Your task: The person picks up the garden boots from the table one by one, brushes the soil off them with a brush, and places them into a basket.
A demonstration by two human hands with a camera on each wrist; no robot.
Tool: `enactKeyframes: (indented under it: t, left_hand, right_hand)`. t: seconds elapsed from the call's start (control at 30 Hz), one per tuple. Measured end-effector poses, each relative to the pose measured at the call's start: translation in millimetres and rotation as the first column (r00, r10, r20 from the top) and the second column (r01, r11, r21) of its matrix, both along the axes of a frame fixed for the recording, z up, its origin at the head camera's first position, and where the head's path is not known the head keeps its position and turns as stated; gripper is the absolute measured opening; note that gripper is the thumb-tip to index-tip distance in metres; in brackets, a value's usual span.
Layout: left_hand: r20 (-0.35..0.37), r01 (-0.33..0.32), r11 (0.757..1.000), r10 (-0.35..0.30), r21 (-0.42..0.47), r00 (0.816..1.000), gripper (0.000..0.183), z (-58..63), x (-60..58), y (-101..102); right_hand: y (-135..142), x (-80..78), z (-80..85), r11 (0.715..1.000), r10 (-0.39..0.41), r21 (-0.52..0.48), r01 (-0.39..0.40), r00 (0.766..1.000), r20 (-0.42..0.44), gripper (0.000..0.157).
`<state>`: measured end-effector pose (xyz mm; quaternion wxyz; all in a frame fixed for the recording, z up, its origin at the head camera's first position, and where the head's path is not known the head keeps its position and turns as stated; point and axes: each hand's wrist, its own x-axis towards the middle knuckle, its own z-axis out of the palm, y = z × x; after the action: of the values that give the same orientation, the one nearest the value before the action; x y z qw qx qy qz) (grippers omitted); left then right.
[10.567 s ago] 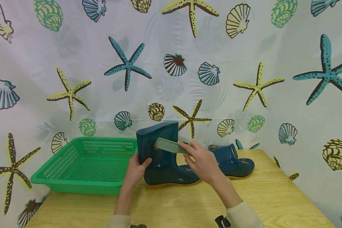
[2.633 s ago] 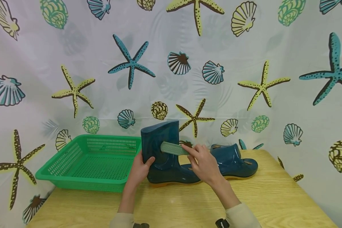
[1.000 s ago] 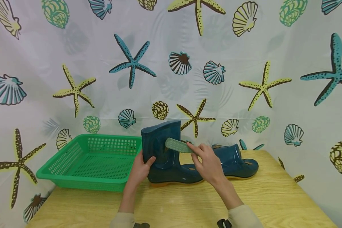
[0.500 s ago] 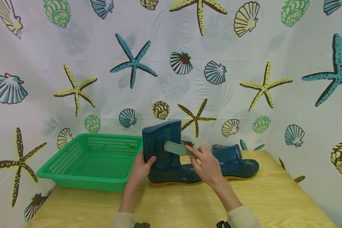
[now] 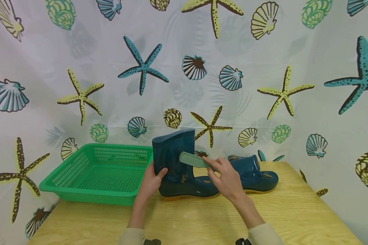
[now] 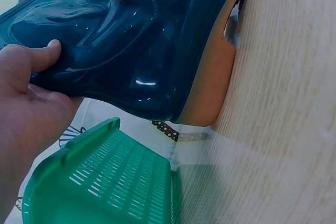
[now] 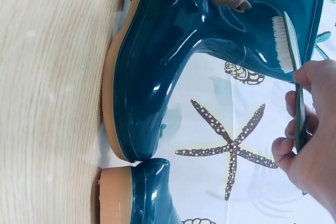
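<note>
A dark blue rubber boot [image 5: 168,160] with a tan sole stands upright on the table. My left hand [image 5: 151,182] grips its shaft from the left, thumb on the near side and fingers hidden behind. My right hand [image 5: 228,178] holds a green brush [image 5: 193,160] by its handle, index finger along the back. White bristles [image 7: 282,45] face the shaft; whether they touch it I cannot tell. A curled brown scrap [image 7: 231,2] appears blurred against the boot below the brush head. Another brown scrap [image 5: 207,181] lies on the boot's toe.
A green perforated plastic basket [image 5: 110,177] sits left of the boot. To the right is a second blue boot [image 5: 260,180], a brown scrap [image 5: 266,176] on its toe. Behind the wooden table [image 5: 190,221] hangs a sheet printed with shells and starfish.
The brush has gone back and forth across the shaft and is now slightly further right. A brown scrap shows lower on the boot, below the brush. The left hand keeps its hold.
</note>
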<state>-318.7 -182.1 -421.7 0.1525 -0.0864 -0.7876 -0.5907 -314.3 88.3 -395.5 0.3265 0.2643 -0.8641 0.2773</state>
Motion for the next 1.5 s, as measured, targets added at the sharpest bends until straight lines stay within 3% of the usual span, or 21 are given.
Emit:
enactKeyframes:
  t: [0.5,1.1,1.33,1.5]
  left_hand:
    - [0.003,0.014,1.0,-0.014,0.006,1.0,0.052,-0.2,2.9,-0.6]
    - [0.028,-0.025,1.0,0.025,-0.018,0.999,0.052,-1.1,2.2,0.8]
    - [0.012,-0.022,0.999,0.022,-0.036,1.0,0.052,-2.4,1.2,0.8]
    - [0.032,-0.017,1.0,0.018,-0.013,0.999,0.053,-1.1,2.8,1.3]
  right_hand:
    - [12.2,-1.4,-4.5,0.998,-0.055,-0.01,0.055,0.998,0.009,0.035]
    - [31.6,1.5,-19.3,0.992,-0.114,-0.032,0.12,0.982,0.148,0.035]
    - [39.5,1.9,-29.6,0.988,-0.146,-0.007,0.153,0.959,0.244,0.034]
    - [43.3,-0.6,-33.1,0.988,-0.152,0.003,0.156,0.952,0.266,0.034]
